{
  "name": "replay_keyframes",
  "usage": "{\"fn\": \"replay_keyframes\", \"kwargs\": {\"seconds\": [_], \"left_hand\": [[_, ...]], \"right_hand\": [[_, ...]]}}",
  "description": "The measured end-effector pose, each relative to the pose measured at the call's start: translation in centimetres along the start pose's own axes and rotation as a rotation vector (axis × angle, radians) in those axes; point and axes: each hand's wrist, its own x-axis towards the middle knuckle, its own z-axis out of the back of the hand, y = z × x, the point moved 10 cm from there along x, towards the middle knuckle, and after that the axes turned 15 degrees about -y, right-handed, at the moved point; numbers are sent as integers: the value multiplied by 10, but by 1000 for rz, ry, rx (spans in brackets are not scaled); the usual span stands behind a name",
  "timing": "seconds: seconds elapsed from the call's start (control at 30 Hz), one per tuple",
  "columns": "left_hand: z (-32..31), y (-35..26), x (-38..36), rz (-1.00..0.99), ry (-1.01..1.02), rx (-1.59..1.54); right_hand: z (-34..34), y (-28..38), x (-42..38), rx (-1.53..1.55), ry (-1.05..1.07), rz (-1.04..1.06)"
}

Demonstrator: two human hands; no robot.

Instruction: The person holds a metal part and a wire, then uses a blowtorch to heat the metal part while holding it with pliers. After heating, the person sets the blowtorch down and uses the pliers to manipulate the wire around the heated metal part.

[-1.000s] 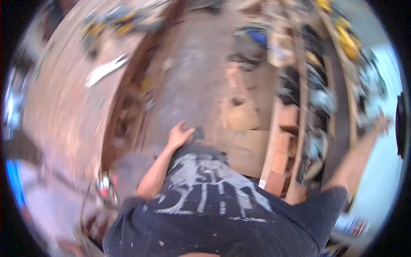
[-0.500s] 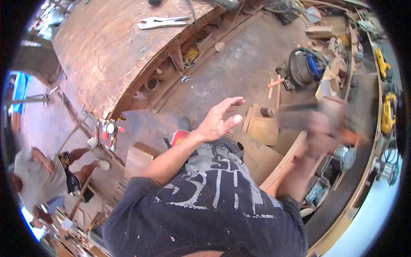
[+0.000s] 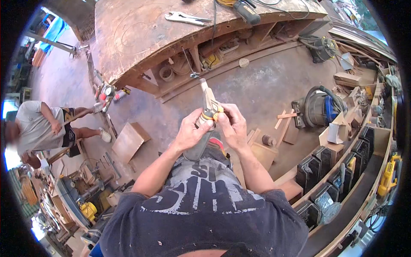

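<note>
In front of my chest is a long hand-held tool with a dark grey body, a yellow part near its middle and a pale, narrow end pointing away from me. Its exact kind I cannot make out. My left hand is closed around its middle from the left side. From the right, my right hand pinches the yellow part with thumb and fingers. Both hands nearly meet there, and the fingers hide some of the tool.
A worn wooden workbench bears locking pliers and a power tool. On the right are a shop vacuum and a rack of black bins. Another person stands at left holding a long stick. A wooden box lies on the floor.
My right hand has come from the blurred area at the right to the middle. My left hand, earlier open and bare, now grips the tool. The view has shifted, showing more of the bin rack.
</note>
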Motion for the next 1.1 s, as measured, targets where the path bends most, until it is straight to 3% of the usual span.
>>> {"fn": "replay_keyframes", "kwargs": {"seconds": [0.03,0.1,0.17,0.3,0.37,0.6,0.67,0.8,0.87,0.93,1.0,1.1], "left_hand": [[-4,1,-8,3,-9,1],[2,-2,-14,-40,-169,17],[5,-11,-19,-107,-205,102],[12,-21,-22,-207,-258,204],[16,-24,-18,-247,-236,219],[39,-27,-1,-277,-182,162],[47,-28,3,-291,-152,162],[54,-27,5,-397,-69,107],[48,-28,6,-379,-10,39],[36,-32,5,-413,20,34],[28,-32,3,-408,4,42],[17,-33,7,-387,-41,52]], "right_hand": [[8,3,-2,-36,-119,64],[10,13,-12,-196,-93,142],[7,25,-19,-385,-103,256],[5,32,-23,-398,-134,232],[-5,31,-23,-523,-60,249],[-31,52,-28,-576,-202,429],[-38,46,-23,-580,-148,229],[-49,35,-22,-477,-58,167],[-33,27,-22,10,-254,24],[-28,34,-26,-14,-262,60],[-17,48,-34,-594,-318,341],[-3,44,-30,-633,-334,248]]}}
